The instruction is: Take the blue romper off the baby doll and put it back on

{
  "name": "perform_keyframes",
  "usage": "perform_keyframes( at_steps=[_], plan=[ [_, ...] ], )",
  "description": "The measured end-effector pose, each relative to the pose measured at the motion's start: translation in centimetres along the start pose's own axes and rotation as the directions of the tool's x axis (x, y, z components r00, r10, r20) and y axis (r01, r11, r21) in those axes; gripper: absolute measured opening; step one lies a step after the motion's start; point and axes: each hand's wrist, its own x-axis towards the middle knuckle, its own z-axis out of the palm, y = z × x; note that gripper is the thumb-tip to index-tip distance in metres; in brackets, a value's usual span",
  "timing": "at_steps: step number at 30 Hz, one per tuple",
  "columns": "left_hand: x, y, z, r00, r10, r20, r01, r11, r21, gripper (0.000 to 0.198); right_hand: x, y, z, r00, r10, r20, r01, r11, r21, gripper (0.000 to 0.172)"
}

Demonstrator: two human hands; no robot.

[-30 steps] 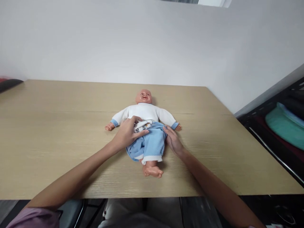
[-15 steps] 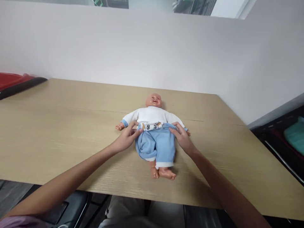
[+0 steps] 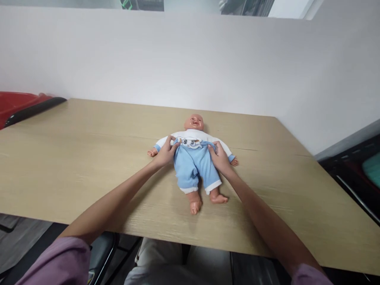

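Note:
A baby doll (image 3: 194, 122) lies on its back on the wooden table, head toward the wall and bare feet toward me. It wears a white long-sleeved top (image 3: 196, 135) with blue cuffs and light blue trousers (image 3: 187, 164) with white hems. At the trousers' upper edge is a white panel (image 3: 190, 143) with a printed animal face. My left hand (image 3: 166, 152) pinches the left end of the waistband, and my right hand (image 3: 219, 157) pinches the right end. The waistband lies over the doll's chest, covering the lower part of the top.
The wooden table (image 3: 89, 158) reaches back to a white wall (image 3: 190, 59). A red container (image 3: 18, 103) with a black edge stands at the far left. Black chairs (image 3: 102, 253) are below the front edge, and a dark rack (image 3: 350, 174) with teal cloth is at the right.
Both hands have pulled the waistband up toward the doll's head. The trouser legs have ridden up and straightened, showing more of the lower legs, and the feet have spread apart.

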Motion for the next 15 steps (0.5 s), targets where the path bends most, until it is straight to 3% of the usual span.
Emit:
perform_keyframes(
  at_steps=[5,10,15],
  plan=[
    [2.2,-0.6,0.9,0.998,0.012,0.056,-0.008,0.998,-0.070,0.043,1.4,-0.1,0.6,0.998,0.032,0.052,-0.034,0.998,0.048,0.042],
    [0.0,-1.4,-2.2,0.982,0.034,0.186,-0.017,0.995,-0.093,0.046,-0.4,0.1,-1.8,0.984,0.065,0.163,-0.077,0.995,0.066,0.038],
    [-2.6,-2.1,-4.7,0.910,0.066,0.409,-0.019,0.993,-0.118,0.041,-2.5,0.2,-5.5,0.950,0.077,0.303,-0.097,0.994,0.052,0.035]
  ],
)
